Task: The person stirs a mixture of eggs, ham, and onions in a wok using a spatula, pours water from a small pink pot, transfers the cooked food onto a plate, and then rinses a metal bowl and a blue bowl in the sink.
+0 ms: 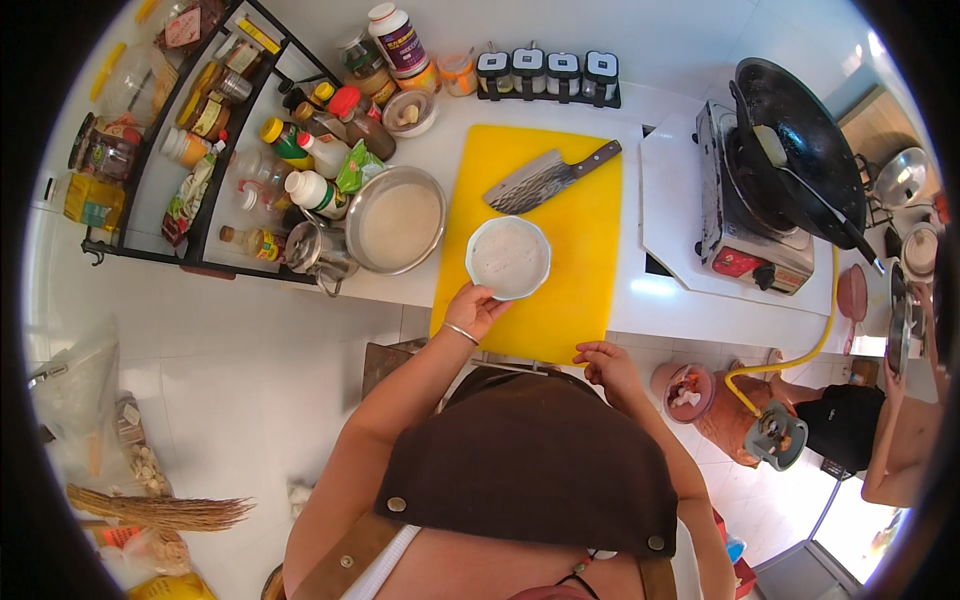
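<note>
My left hand (477,311) grips the near rim of a small white bowl (508,258), thumb at the edge. A pale, whitish content fills the bowl; I cannot tell what it is. Under it lies a yellow cutting board (570,290). Across the board's far part rests a cleaver (545,180) with a dark handle, its blade toward the left. My right hand (606,365) is at the board's near right edge, fingers loosely bent and apart, with nothing seen in them. Left of the bowl stands a steel basin (402,220) of cloudy whitish liquid.
A black wok (800,140) with a spatula sits on a gas stove (755,235) at right. Spice jars (548,72) line the back; bottles (320,150) and a black rack (215,200) crowd the left. Another person (880,430) is at far right, near a gas cylinder (776,436).
</note>
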Demonstrator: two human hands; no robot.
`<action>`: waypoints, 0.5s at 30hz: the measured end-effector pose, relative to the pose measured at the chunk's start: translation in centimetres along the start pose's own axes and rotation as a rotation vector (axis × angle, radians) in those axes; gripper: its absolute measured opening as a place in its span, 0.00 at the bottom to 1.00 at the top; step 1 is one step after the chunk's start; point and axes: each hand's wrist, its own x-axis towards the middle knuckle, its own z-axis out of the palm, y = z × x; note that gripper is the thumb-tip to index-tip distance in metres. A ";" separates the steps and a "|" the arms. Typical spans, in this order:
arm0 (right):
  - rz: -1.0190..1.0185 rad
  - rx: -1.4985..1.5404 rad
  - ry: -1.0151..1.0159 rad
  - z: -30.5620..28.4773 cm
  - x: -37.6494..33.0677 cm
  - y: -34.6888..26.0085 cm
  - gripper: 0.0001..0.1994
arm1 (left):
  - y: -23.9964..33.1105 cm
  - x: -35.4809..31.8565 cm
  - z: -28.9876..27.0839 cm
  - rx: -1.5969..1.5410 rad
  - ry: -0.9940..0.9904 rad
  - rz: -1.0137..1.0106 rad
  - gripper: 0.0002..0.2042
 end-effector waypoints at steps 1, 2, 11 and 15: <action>-0.006 -0.012 0.002 -0.1 0.0 -0.1 0.10 | -0.1 -0.3 0.3 0.022 -0.022 -0.004 0.16; -0.016 -0.021 -0.002 0.0 0.2 -0.3 0.10 | 0.0 -0.6 0.6 0.050 -0.045 -0.002 0.16; -0.181 0.160 -0.034 4.9 0.7 -3.5 0.24 | 0.9 -3.8 2.4 0.252 -0.173 -0.194 0.18; -0.218 0.041 -0.009 5.1 1.2 -1.6 0.22 | 0.5 -2.7 1.2 0.349 -0.196 -0.215 0.18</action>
